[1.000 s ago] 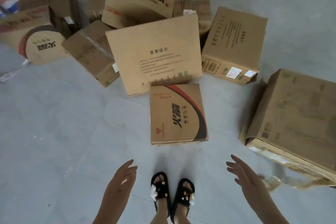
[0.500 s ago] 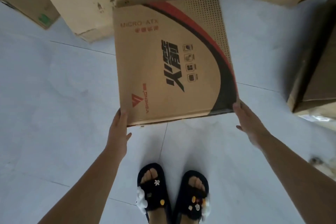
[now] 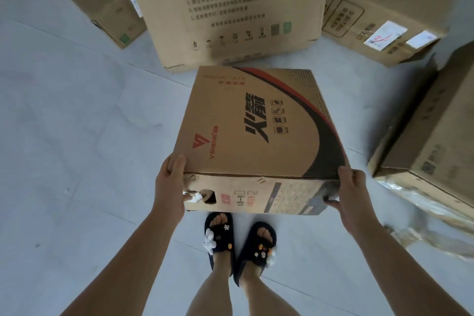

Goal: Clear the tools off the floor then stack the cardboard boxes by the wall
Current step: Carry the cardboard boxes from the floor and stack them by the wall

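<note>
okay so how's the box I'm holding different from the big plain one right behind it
The held box carries a red and black curved graphic with bold logo lettering; the big box behind shows only small black printed lines and icons. The held box is gripped by the left hand and right hand, raised above the feet; the big box rests on the floor. Both are brown cardboard.

A pair of dark open-toed sandals (image 3: 241,244) decorated with small white and yellow charms stands on the pale grey tiled floor (image 3: 77,136), toes pointing forward.
</note>
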{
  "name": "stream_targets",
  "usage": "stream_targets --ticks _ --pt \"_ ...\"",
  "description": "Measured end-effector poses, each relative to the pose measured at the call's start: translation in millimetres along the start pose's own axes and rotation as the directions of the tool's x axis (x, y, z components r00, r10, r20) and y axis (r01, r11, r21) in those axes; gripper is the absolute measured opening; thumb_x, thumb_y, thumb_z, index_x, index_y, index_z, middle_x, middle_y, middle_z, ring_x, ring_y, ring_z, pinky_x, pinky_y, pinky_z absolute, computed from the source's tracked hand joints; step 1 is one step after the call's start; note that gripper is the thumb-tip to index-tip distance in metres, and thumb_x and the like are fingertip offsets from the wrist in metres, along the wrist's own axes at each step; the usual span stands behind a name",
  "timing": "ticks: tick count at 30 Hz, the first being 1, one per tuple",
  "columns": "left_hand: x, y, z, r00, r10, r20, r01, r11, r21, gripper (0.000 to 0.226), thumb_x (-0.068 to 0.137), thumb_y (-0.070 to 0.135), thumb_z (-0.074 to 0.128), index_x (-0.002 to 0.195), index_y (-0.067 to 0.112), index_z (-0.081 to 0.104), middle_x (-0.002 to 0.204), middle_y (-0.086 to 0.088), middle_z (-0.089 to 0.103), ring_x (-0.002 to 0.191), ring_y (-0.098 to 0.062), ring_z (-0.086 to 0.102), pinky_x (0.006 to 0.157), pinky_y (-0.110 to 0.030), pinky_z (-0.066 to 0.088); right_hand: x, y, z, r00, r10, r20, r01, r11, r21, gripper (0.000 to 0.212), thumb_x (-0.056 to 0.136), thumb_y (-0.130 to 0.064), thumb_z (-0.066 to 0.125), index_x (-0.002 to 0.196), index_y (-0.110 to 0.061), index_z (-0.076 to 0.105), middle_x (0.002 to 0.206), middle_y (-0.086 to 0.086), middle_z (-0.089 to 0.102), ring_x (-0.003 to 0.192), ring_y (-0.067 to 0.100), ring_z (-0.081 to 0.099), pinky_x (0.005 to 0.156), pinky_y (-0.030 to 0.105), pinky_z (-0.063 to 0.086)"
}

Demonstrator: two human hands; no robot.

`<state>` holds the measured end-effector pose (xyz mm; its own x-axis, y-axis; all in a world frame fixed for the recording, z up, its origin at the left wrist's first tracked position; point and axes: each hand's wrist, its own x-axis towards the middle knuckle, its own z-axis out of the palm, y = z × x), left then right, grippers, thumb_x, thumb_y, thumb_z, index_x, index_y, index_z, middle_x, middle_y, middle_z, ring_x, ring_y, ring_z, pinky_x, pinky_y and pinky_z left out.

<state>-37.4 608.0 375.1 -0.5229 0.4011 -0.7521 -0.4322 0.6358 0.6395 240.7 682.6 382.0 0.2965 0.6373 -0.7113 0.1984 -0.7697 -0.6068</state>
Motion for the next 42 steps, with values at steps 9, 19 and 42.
stream_targets --ticks 9,19,42 --pt "-196 88 -124 0.992 0.062 -0.107 -0.069 0.996 -0.059 0.029 0.097 0.027 0.046 0.125 0.025 0.054 0.106 0.009 0.061 0.102 -0.016 0.058 0.086 -0.048 0.053 -209 -76 -48 0.985 -0.122 0.119 0.116 0.992 0.055 0.031 0.098 -0.034 0.042 0.127 -0.026 0.04 0.103 -0.009 0.056 0.094 0.01 0.056 0.082 0.041 0.051" --pt "-407 71 -236 0.917 0.187 -0.353 -0.295 0.913 -0.284 0.033 0.098 0.03 0.043 0.13 0.024 0.052 0.108 0.008 0.065 0.108 -0.015 0.06 0.086 -0.049 0.052 -362 -134 -93 0.783 -0.402 0.475 0.456 0.89 0.002 0.029 0.097 -0.029 0.045 0.121 -0.046 0.047 0.103 -0.024 0.058 0.1 0.004 0.056 0.085 0.036 0.05" --pt "-626 -164 -530 0.43 -0.369 -0.824 -0.639 0.521 -0.566 0.022 0.097 0.025 0.047 0.111 0.035 0.06 0.102 0.014 0.065 0.097 -0.004 0.057 0.081 -0.047 0.051 -724 45 150 0.186 -0.158 0.97 0.781 0.623 -0.048 0.027 0.093 -0.025 0.054 0.118 -0.037 0.052 0.109 -0.004 0.06 0.092 0.008 0.057 0.074 0.038 0.05"
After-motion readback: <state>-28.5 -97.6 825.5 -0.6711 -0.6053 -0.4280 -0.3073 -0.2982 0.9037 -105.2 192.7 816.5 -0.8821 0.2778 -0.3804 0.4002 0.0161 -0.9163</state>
